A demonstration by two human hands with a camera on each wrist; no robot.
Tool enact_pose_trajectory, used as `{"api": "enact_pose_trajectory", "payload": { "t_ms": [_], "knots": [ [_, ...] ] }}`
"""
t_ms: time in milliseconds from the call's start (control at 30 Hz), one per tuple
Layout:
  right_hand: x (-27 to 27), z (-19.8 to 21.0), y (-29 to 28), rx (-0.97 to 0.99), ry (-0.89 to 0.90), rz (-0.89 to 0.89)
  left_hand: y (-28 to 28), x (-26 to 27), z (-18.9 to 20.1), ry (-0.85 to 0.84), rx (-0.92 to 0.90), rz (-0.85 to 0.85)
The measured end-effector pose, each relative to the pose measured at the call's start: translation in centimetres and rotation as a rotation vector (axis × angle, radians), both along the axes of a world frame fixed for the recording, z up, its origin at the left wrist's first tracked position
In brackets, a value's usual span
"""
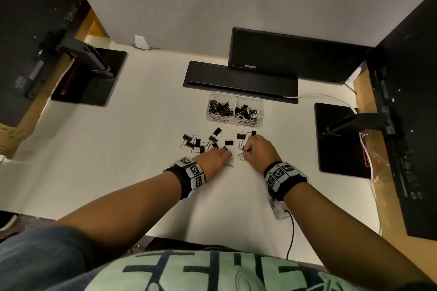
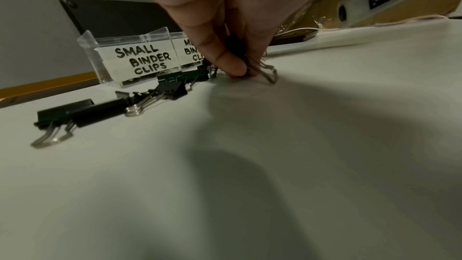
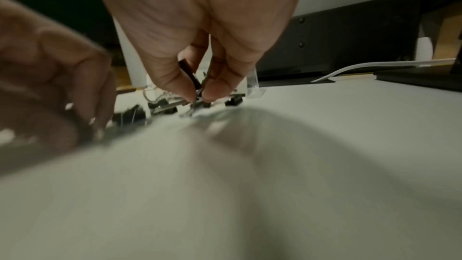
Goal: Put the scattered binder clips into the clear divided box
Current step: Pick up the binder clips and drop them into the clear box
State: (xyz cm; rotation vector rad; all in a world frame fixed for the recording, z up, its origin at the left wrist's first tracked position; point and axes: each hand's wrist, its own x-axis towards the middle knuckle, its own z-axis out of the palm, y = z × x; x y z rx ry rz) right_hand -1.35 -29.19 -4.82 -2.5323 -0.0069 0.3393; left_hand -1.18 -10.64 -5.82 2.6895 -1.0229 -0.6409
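Loose binder clips (image 1: 208, 142) crowd the desk (image 1: 146, 144) between both hands and the clear divided box (image 1: 235, 111); behind it a black tray (image 1: 238, 79) and monitor (image 1: 295, 54) block passage.

Your left hand (image 2: 225, 17) covers most of the "medium" label on the clear divided box (image 2: 130, 54). Right-wrist view's blurry: clip (image 3: 191, 75) pinched by your right hand (image 3: 200, 27) barely reads; the other hand, left of it, is a smear.
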Motion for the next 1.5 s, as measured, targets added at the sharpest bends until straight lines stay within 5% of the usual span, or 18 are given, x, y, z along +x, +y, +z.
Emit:
{"api": "enact_pose_trajectory", "payload": {
  "t_ms": [233,500,667,967,1267,1500],
  "knots": [
    [6.3,4.6,-0.4,0.054,-0.171,-0.191,-1.0,1.1,1.8,0.132,-0.252,0.259],
    [9.3,4.6,-1.1,-0.023,-0.119,-0.173,-3.3,5.4,5.4,0.167,-0.312,0.497],
    [6.0,4.0,-1.6,0.013,-0.19,-0.272,-5.4,9.9,7.7,0.196,-0.164,0.516],
    [0.8,-1.2,-2.4,-0.125,0.02,0.033,-10.1,14.8,7.6,0.141,-0.056,0.401],
    [0.3,-0.9,-2.1,-0.026,-0.066,-0.141,-7.4,11.8,5.0,-0.085,-0.263,0.288],
    [2.2,-0.3,1.2,-0.074,-0.049,-0.001,-2.3,6.5,3.2,-0.054,-0.21,0.263]
  ]
}}
